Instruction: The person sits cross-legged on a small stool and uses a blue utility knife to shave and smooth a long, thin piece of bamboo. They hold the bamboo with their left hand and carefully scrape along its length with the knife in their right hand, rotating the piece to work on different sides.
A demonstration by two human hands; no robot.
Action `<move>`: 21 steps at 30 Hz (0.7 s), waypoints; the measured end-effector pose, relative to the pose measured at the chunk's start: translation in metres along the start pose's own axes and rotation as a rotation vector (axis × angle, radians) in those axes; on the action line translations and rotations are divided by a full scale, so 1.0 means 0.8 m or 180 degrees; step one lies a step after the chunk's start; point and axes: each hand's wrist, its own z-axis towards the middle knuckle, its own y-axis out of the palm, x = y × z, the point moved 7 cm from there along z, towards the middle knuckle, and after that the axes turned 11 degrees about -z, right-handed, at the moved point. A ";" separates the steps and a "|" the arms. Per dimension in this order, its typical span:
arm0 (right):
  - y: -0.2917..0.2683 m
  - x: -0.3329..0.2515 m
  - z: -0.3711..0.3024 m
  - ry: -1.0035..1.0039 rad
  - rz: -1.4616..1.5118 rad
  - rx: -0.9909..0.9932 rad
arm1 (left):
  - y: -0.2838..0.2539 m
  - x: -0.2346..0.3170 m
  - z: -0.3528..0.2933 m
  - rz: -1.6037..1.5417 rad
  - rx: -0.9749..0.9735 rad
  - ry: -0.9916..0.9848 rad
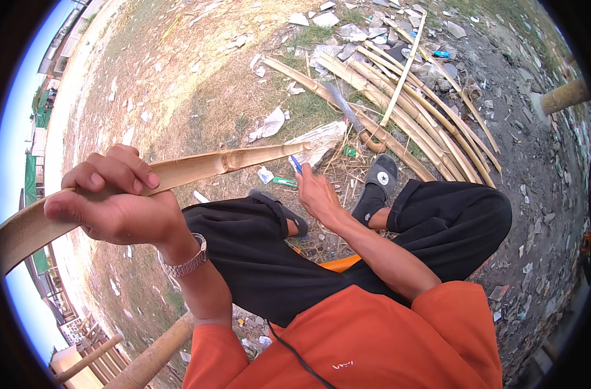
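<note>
Head view, hands at bamboo strip, lettered shirt

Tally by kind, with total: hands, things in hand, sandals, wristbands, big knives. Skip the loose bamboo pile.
Hands: 2 (left hand, right hand)
Things in hand: 2 (bamboo strip, blue pen-like thing)
Sandals: 2 (left sandal, right sandal)
Wristbands: 1 (metal wristband)
Big knives: 1 (curved knife)
Total: 8
</note>
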 end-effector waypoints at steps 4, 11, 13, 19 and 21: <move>-0.001 -0.002 0.002 0.0010 -0.0166 0.0003 | -0.003 0.000 -0.002 -0.0075 0.0076 -0.0016; 0.012 0.011 0.007 0.0077 -0.0290 0.0063 | -0.001 0.002 -0.002 0.0059 0.0132 0.0027; 0.015 0.014 0.011 0.0056 -0.0306 0.0108 | -0.003 0.003 -0.001 0.0057 0.0180 0.0050; 0.020 0.020 0.017 0.0282 -0.0496 -0.0073 | -0.003 0.009 -0.005 -0.0065 0.0252 0.0026; 0.044 0.063 0.036 0.0533 -0.0606 0.0116 | 0.009 0.014 -0.012 -0.0153 0.0107 0.0128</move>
